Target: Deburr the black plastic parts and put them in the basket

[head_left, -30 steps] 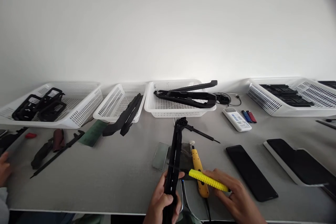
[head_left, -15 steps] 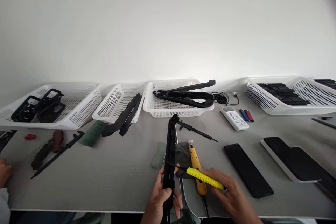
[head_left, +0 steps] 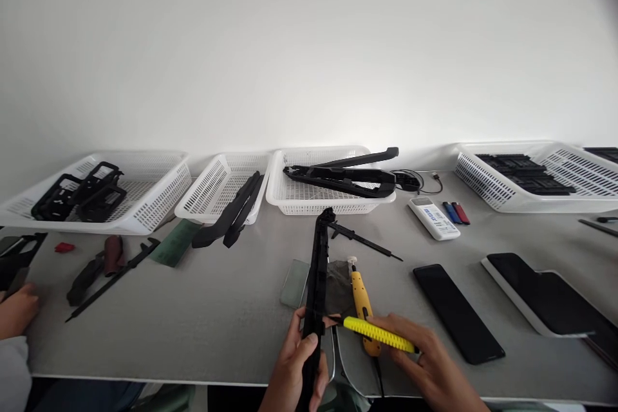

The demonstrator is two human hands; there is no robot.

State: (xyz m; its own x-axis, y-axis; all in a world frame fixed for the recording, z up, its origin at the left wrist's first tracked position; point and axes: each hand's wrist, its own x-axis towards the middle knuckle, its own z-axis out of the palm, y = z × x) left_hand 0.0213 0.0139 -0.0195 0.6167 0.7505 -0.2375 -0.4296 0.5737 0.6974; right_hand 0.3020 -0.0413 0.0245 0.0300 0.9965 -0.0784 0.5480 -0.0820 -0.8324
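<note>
My left hand [head_left: 297, 360] is closed around a long black plastic part [head_left: 317, 277], which stands nearly upright over the table's front edge. In my right hand [head_left: 420, 354] is a yellow utility knife [head_left: 379, 333], gripped by its ribbed handle. Its dark tip points left and sits beside the part, close to my left fingertips; whether it touches the part I cannot tell. Beneath the knife lies a yellow-orange corded power tool [head_left: 363, 302] on a dark cloth [head_left: 339, 286]. A black caliper [head_left: 367, 241] rests just behind the part, and a grey-green flat sheet [head_left: 294, 283] lies left of it.
White baskets with black parts line the wall: left [head_left: 167, 196], second [head_left: 193, 206], middle [head_left: 328, 208], right [head_left: 487, 196]. A white device [head_left: 434, 219], a black phone [head_left: 458, 312] and another caliper [head_left: 111, 280] lie around. Another person's hand [head_left: 19, 310] works at far left.
The knife tip has shifted down along the black part, from its inner face to its right edge. The part has turned slightly in my left hand. The other person's hand shows more.
</note>
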